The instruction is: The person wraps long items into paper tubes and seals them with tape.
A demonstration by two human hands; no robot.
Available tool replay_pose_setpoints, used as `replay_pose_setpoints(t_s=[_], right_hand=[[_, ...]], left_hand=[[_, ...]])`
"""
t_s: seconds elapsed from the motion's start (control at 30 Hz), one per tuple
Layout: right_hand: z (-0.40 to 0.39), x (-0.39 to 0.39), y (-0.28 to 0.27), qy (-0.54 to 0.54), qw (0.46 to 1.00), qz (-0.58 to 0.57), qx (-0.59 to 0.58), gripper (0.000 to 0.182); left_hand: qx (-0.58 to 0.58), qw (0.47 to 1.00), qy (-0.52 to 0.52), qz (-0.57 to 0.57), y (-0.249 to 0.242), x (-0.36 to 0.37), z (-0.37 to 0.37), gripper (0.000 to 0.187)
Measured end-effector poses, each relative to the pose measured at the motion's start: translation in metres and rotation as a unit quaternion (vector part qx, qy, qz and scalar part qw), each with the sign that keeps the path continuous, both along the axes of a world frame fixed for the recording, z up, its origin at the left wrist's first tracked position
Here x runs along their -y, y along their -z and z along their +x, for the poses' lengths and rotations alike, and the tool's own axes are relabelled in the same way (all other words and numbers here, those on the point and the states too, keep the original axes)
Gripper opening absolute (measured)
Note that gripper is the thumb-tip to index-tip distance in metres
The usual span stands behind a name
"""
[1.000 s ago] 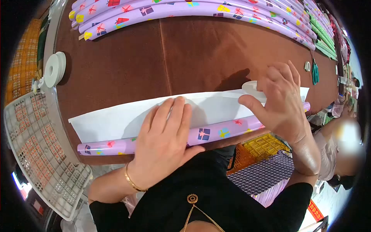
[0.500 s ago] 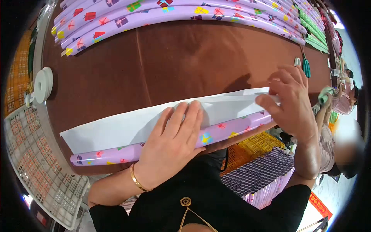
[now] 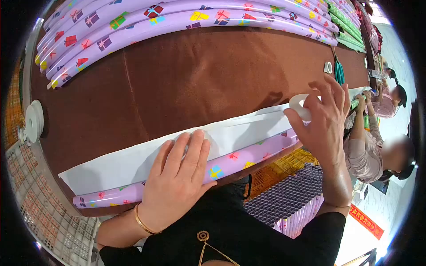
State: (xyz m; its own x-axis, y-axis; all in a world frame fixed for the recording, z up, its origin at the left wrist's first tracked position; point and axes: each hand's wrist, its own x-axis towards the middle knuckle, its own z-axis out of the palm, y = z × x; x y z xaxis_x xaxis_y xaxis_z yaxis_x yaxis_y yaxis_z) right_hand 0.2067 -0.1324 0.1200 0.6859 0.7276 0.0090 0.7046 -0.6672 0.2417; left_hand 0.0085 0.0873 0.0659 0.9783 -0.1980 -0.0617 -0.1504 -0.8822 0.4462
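My left hand [image 3: 177, 177] lies flat, fingers stretched out, across a roll of lilac gift wrapping paper [image 3: 239, 153] and its white underside. The wrap is printed with coloured gift boxes, and its white sheet [image 3: 106, 166] spreads along the table edge. At the right end of the sheet, my right hand [image 3: 326, 119] grips a roll of white tape [image 3: 299, 103] between thumb and fingers. The fingers partly hide the tape roll. My left palm covers the middle of the wrapping paper roll.
Finished lilac rolls [image 3: 191, 20] lie along the back of the brown table [image 3: 186, 80], beside green rolls [image 3: 348, 29]. A white spool [image 3: 33, 122] sits at the left edge. A small tape roll [image 3: 328, 67] lies near a teal tassel-like item [image 3: 339, 71]. Co-workers [image 3: 366, 153] are at right.
The view has shifted, so the table's things appear further left. My right hand has turned, showing more of the tape roll. My left hand stays flat on the wrapping paper.
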Motion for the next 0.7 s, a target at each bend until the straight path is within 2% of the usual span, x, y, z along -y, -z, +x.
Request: replay_pose_setpoints(t_s=[0.4, 0.6, 0.7], right_hand=[[-0.001, -0.007, 0.015, 0.023, 0.999, -0.011, 0.027, 0.035], [-0.002, -0.01, 0.018, 0.023, 0.999, -0.009, 0.032, 0.035], [-0.003, -0.011, 0.021, 0.023, 0.999, -0.012, 0.038, 0.035]], left_hand=[[-0.007, 1.0, -0.012, 0.016, -0.002, 0.001, 0.0, 0.079], [-0.01, 1.0, -0.003, -0.005, -0.002, 0.0, 0.0, 0.085], [-0.013, 1.0, -0.008, 0.01, -0.003, 0.0, 0.001, 0.081]])
